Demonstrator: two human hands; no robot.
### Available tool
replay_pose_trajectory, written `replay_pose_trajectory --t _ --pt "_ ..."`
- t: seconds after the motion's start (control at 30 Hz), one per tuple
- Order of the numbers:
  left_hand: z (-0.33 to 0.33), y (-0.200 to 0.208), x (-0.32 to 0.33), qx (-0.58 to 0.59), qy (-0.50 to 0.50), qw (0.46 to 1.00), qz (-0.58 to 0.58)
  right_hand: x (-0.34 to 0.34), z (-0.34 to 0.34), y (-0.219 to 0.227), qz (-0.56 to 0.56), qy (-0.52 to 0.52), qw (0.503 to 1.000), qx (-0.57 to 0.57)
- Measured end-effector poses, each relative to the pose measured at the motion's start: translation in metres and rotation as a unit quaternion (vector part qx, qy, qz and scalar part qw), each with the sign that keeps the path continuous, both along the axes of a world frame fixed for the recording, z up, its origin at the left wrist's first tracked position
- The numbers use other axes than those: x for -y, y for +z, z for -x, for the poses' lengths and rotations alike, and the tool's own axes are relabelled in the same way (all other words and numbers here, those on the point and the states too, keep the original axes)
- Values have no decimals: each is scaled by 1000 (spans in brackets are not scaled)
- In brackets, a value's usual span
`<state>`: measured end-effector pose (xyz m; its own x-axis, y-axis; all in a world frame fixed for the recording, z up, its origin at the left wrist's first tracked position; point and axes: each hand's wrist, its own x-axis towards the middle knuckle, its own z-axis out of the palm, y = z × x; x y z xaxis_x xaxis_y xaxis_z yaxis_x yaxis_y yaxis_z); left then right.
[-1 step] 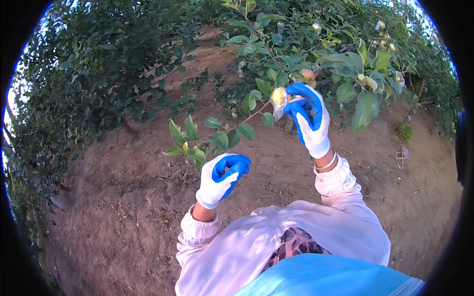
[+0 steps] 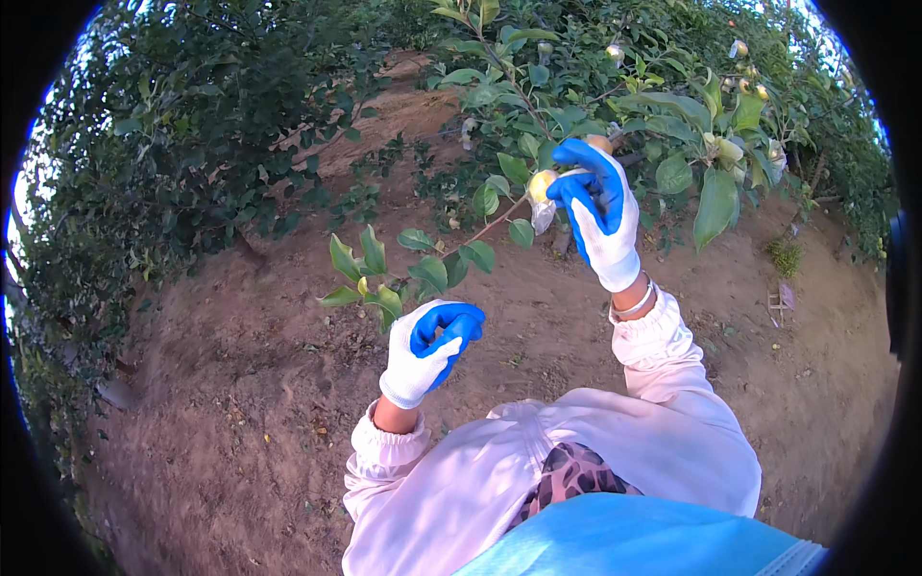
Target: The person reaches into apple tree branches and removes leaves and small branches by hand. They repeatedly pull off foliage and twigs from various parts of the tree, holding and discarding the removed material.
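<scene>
My right hand (image 2: pixel 602 206), in a white glove with blue coating, is raised among the leaves. Its fingers are bent toward the thumb, with the tips against the right side of a yellowish apple (image 2: pixel 542 184). Clear, crinkled plastic film (image 2: pixel 543 217) hangs below that fruit. The fingers hide whatever is pinched between them. My left hand (image 2: pixel 429 350), gloved alike, is lower and nearer to me. Its fingers are curled in, and any small thing inside is hidden. Just beyond it is the leafy tip of an apple branch (image 2: pixel 495 223).
Another apple (image 2: pixel 599 144) shows just behind my right fingers. More bagged fruit (image 2: pixel 776 156) hangs at the right, among large leaves (image 2: pixel 714 206). Dense trees (image 2: pixel 240 115) stand at the left. Bare brown soil (image 2: pixel 269 384) lies below.
My right hand has shifted slightly up, covering more of the apple behind it. Leaves at the right have swayed a little. My left hand has barely moved.
</scene>
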<state>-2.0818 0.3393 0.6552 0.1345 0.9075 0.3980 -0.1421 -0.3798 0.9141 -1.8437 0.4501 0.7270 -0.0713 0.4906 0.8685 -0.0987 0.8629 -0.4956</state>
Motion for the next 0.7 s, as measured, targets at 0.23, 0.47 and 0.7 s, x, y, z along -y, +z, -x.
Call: replay_pose_trajectory --t 0.23,0.47,0.7 --pt "28 -19 17 26 73 997 -15 -68 36 87 -156 -273 935 165" --pt "45 -29 30 22 105 994 -17 -134 62 117 -144 -391 871 262" --pt "51 -34 22 1 105 994 -23 -161 61 111 -79 -411 852 315"
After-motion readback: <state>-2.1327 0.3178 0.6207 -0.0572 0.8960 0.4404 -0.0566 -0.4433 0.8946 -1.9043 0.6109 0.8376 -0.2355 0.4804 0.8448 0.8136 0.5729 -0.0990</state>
